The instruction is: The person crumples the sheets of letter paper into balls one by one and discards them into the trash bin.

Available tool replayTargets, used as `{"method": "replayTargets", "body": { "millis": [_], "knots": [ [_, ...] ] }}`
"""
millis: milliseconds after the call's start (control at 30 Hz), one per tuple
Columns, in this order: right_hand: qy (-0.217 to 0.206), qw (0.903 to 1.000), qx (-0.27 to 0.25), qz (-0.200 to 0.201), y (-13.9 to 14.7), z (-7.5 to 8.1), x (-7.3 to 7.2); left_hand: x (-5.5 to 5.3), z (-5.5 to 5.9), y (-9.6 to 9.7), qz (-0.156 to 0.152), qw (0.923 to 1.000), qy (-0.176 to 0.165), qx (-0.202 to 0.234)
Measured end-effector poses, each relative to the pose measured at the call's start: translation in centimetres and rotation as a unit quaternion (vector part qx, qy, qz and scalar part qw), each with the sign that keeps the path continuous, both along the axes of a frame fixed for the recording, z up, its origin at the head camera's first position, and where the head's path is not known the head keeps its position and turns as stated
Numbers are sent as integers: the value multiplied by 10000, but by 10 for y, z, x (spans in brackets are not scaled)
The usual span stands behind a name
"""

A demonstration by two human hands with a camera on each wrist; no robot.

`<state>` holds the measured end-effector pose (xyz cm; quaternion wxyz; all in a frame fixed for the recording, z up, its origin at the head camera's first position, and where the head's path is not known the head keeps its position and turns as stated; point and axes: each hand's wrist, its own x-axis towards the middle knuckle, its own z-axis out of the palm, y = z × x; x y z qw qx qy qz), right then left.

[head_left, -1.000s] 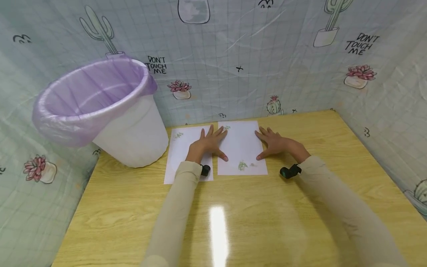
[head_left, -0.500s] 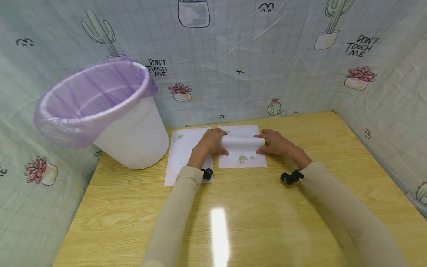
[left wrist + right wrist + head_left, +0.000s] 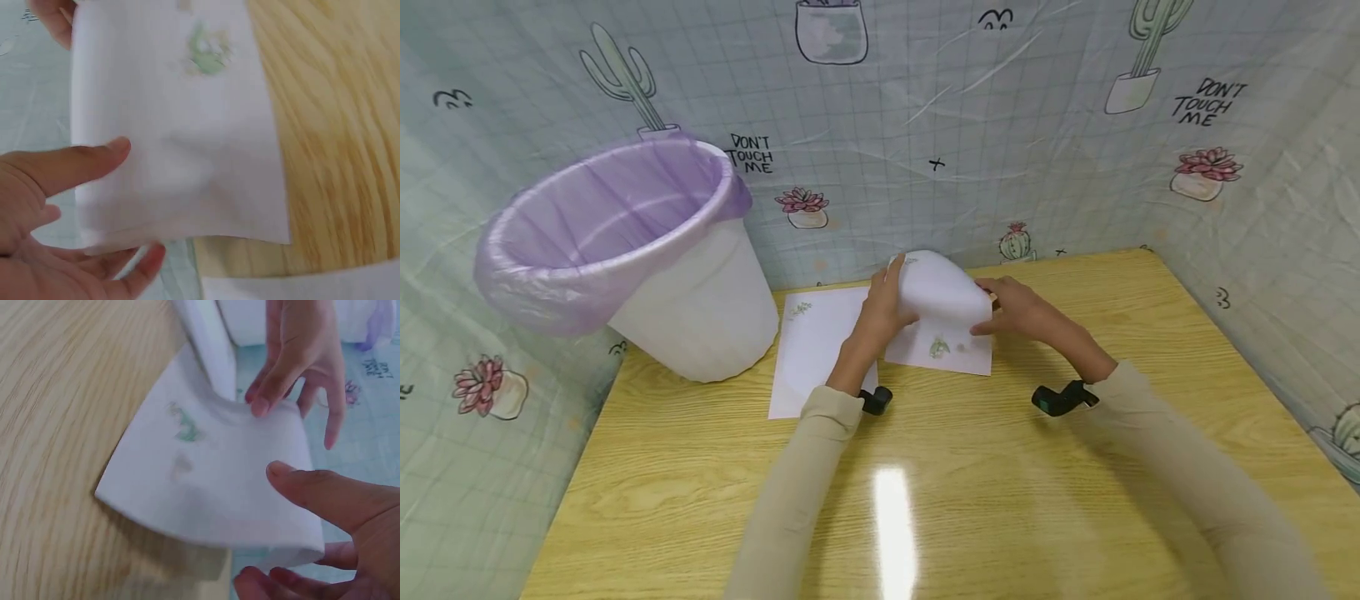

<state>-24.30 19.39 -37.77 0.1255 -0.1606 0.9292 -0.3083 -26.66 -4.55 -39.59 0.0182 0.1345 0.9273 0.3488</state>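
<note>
A white sheet of paper (image 3: 934,292) with small green plant prints is bent upward in the middle, its near part low over the table. My left hand (image 3: 877,312) holds its left edge, thumb (image 3: 94,164) on the upper face and fingers beneath. At the right edge my right hand (image 3: 1021,310) pinches the same sheet between thumb (image 3: 319,494) and fingers, which curl under it. A second sheet of paper (image 3: 816,350), printed alike, lies flat on the table just left of the first, partly behind my left hand.
A white bin (image 3: 707,292) with a purple liner (image 3: 602,208) stands tilted at the back left, beside the second sheet. Cloth with cactus drawings (image 3: 880,125) hangs behind the wooden table (image 3: 985,500) and at its sides. Black cameras (image 3: 1060,400) sit on both wrists.
The right sheet lay flat under spread hands; the hands then gathered its sides and bulged it. Now it arches higher toward the back wall, and the left hand has turned upward.
</note>
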Motion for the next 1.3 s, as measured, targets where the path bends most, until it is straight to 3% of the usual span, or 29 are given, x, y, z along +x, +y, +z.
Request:
{"method": "replayTargets", "body": {
  "millis": [133,233,333,500,600,700,933,1167,1300],
  "knots": [
    [127,9992,-356,-90,-2,7,5,3,6,2,-312,9977,106,588],
    [306,9981,-527,-122,-3,8,9,6,9,2,-745,9933,-56,877],
    [551,9970,-546,-22,-6,8,12,8,8,2,-1170,9881,-162,989],
    [913,9937,-564,328,-9,10,17,11,4,3,-1913,9761,118,1027],
    [1097,9909,-545,558,-8,10,18,13,3,5,-2158,9714,213,963],
    [1196,9891,-528,672,-8,10,19,15,4,4,-2088,9732,260,925],
    [1481,9851,-472,732,-5,13,22,21,10,1,-1541,9827,730,725],
    [2079,9742,-560,680,-9,13,26,22,14,4,-1284,9795,1338,792],
    [2341,9672,-756,632,-14,10,29,25,16,7,-951,9816,1498,706]
  ]
}}
